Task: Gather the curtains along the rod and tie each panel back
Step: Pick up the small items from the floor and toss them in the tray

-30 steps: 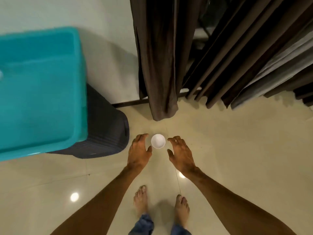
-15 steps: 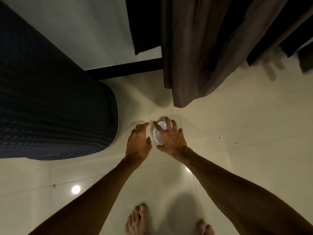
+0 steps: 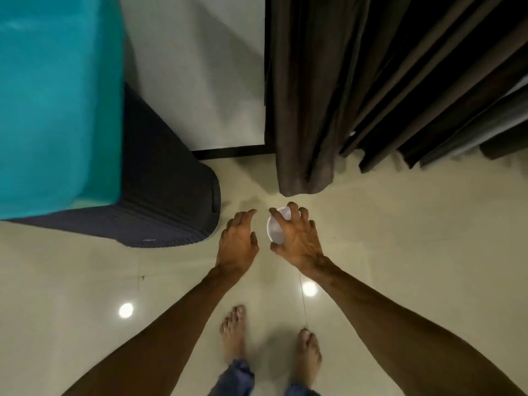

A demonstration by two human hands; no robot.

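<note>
Dark brown curtains hang at the top right. A gathered panel [image 3: 308, 110] ends just above the floor, and more pleated folds [image 3: 434, 90] spread to its right. Below the gathered panel's hem, my right hand [image 3: 297, 238] grips a small white cup [image 3: 275, 230] from above, fingers curled round its rim. My left hand [image 3: 237, 241] hovers just left of the cup with relaxed fingers, holding nothing. The curtain rod is out of view.
A dark ribbed bin [image 3: 168, 201] with a teal lid [image 3: 57, 104] stands at the left against the pale wall [image 3: 200, 67]. The glossy beige tiled floor [image 3: 400, 238] stretches out to the right. My bare feet [image 3: 237, 332] stand below the hands.
My right hand has closed round the white cup, which stood free between both hands a second ago. The view dipped low and came back up; the left hand stays beside the cup.
</note>
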